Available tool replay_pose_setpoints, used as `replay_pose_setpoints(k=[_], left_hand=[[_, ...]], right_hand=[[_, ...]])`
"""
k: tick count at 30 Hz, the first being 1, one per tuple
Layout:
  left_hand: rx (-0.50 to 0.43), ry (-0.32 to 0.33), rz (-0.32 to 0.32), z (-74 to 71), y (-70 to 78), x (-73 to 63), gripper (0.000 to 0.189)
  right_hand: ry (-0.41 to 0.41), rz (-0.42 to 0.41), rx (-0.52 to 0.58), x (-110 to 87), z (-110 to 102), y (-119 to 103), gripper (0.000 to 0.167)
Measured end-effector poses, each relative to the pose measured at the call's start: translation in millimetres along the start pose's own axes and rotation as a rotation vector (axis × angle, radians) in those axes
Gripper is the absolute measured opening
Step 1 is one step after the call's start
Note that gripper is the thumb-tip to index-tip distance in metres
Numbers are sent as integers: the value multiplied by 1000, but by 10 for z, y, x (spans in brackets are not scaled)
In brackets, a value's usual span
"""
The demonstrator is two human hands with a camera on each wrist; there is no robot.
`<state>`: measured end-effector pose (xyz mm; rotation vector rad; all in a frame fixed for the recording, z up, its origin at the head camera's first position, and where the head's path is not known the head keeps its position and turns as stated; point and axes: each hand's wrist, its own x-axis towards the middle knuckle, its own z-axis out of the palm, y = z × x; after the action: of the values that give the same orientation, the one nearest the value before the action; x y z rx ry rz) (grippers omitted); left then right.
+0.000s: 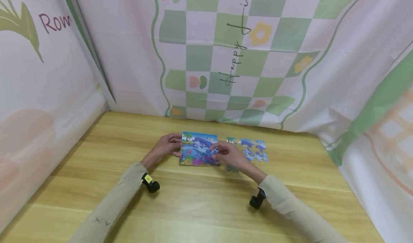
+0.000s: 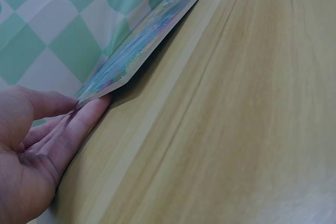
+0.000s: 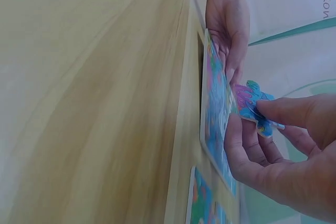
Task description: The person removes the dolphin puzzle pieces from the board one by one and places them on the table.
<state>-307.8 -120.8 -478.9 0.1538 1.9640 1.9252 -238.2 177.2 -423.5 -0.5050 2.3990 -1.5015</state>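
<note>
A rectangular picture board (image 1: pixel 198 158) with a blue sea scene lies in the middle of the table. My left hand (image 1: pixel 164 147) pinches its left edge, thumb on top and fingers underneath. In the left wrist view a shadow shows under the board's near edge, which is tilted up off the wood. My right hand (image 1: pixel 231 156) pinches a puzzle piece (image 3: pixel 249 100), blue with pink and purple, between thumb and fingers. It is held just over the right part of the board.
To the right of the board lie several joined puzzle pieces (image 1: pixel 247 153) with purple and blue parts. A column of pieces (image 1: pixel 231 139) with a palm tree is partly hidden by my right hand. Patterned cloth (image 1: pixel 200 58) hangs behind the wooden table (image 1: pixel 193 207).
</note>
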Motion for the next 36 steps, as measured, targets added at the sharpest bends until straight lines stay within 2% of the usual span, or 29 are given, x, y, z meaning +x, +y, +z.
replay_pose_setpoints(k=[7, 15, 20, 23, 28, 33, 36], left_hand=[[6, 10, -10, 23, 22, 26, 55], [12, 17, -8, 29, 37, 33, 54], [18, 0, 1, 28, 26, 27, 55], [22, 11, -9, 20, 23, 13, 55], [24, 26, -19, 3, 15, 1, 55], [18, 15, -4, 5, 5, 1, 55], [16, 5, 4, 17, -6, -1, 55]], right_hand=[[12, -16, 10, -115, -159, 69, 31], [71, -28, 8, -218, -284, 183, 33], [79, 32, 47, -319, -369, 225, 32], [89, 63, 76, -371, -431, 233, 33], [97, 87, 106, -454, -562, 241, 36], [96, 98, 128, -551, -702, 272, 41], [99, 110, 120, -612, -778, 296, 39]])
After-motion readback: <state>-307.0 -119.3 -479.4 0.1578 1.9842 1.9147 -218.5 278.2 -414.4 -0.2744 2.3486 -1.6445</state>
